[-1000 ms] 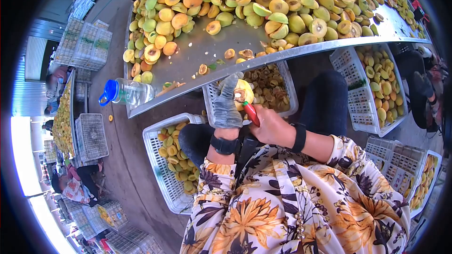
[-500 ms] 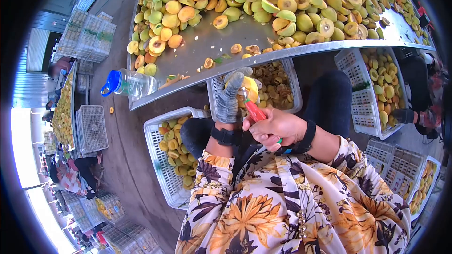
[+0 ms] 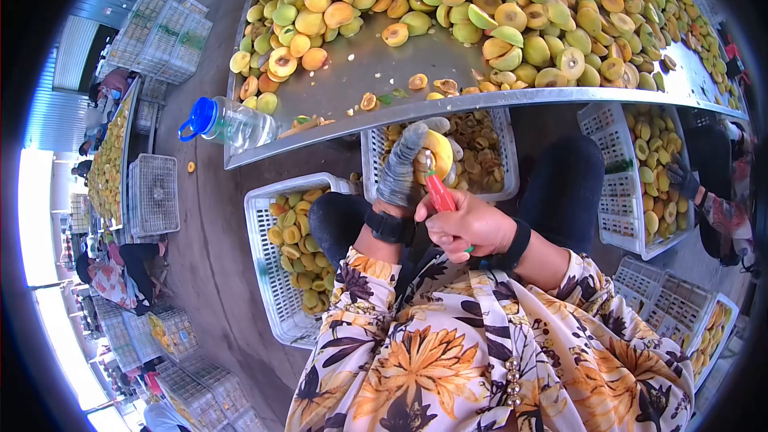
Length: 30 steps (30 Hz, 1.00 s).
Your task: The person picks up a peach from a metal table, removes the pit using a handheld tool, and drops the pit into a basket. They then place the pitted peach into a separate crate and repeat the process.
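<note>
My left hand [image 3: 406, 166], in a grey glove, holds a yellow halved fruit [image 3: 438, 154] over a white crate [image 3: 504, 140] of fruit scraps. Bare, my right hand [image 3: 470, 228] is closed round the red handle of a small metal-tipped tool [image 3: 439, 194]. The tool's tip touches the cut face of the fruit. Just beyond my hands runs the edge of a metal table [image 3: 360, 123], with a large heap of halved fruit [image 3: 552, 16] on it.
A water bottle [image 3: 240, 124] lies at the table's left corner. White crates of fruit stand left [image 3: 268, 288] and right [image 3: 612, 200] of my knees. A co-worker's gloved hand [image 3: 682, 178] is over the right crate. Stacked crates [image 3: 160, 36] and other people are at far left.
The view has shifted, so the table edge sits lower. The fruit is turned in my left hand, showing more of its rounded yellow side. The co-worker's hand has moved up over the right crate.
</note>
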{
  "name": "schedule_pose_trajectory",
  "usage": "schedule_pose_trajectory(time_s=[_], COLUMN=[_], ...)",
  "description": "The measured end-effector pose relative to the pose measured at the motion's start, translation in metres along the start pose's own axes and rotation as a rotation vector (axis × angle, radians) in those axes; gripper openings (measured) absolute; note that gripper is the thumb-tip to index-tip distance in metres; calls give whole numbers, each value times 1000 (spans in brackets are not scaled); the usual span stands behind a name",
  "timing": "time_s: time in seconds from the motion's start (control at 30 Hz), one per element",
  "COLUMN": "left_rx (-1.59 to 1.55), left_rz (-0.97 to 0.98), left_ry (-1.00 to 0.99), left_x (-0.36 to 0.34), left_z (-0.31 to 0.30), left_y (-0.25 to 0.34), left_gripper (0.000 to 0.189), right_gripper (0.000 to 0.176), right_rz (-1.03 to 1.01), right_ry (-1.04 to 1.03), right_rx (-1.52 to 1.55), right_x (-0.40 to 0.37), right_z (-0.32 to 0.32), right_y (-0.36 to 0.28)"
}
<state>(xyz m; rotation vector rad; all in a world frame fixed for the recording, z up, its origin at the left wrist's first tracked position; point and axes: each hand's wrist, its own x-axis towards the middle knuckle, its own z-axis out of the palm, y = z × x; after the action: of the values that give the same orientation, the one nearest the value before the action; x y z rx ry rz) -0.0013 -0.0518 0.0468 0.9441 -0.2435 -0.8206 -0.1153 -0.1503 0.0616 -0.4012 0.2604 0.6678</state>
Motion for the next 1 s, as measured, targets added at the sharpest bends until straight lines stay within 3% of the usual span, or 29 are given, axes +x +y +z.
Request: schedule_pose_trajectory(time_s=[0.07,0.1,0.2,0.27,0.3,0.4,0.5,0.57,0.63,0.67,0.7,0.77,0.87,0.9,0.97,1.0], left_rx=[-63,-65,-95,259,225,-168,-254,-236,-563,-492,-340,-170,-252,-256,-145,579], left_rz=[-72,-66,1,283,286,-6,-10,-20,-179,-223,-254,-90,-87,-54,-26,255], left_ry=[-18,-12,42,155,93,129,281,270,373,351,467,441,467,484,499,544], left_x=[0,-1,-2,7,4,-3,4,8,10,9,1,-10,-31,-41,-72,-90], left_z=[-3,-2,-1,-11,-5,12,9,0,-3,-27,-24,-32,-48,-54,-76,-94], left_y=[-4,-4,-7,-17,-8,4,-9,-16,-20,-28,-21,-16,1,8,25,25], left_gripper=[52,52,46,39,32,38,44,41,36,37,43,41,42,43,47,48], right_gripper=[15,15,14,12,11,11,12,14,16,19,20,21,21,21,26,33], right_rz=[-62,-56,56,58,76,-27,-68,-63,-231,-260,-318,-434,-450,-465,-355,-297], right_ry=[157,155,100,-212,-270,-264,-154,-68,-74,-128,-103,-64,206,203,517,553], right_rx=[-390,-395,-239,206,282,150,151,193,-222,-284,-339,-301,-399,-384,-994,-1113], right_x=[3,1,-3,-3,-3,-1,2,3,-5,-12,-17,-24,-26,-22,-12,-12], right_z=[-2,-1,-1,-11,-14,-9,-8,-9,-5,1,6,0,-9,-15,-35,-43], right_y=[3,1,-7,-5,-5,-8,-8,-5,-2,-8,-14,-27,-44,-43,-41,-40])
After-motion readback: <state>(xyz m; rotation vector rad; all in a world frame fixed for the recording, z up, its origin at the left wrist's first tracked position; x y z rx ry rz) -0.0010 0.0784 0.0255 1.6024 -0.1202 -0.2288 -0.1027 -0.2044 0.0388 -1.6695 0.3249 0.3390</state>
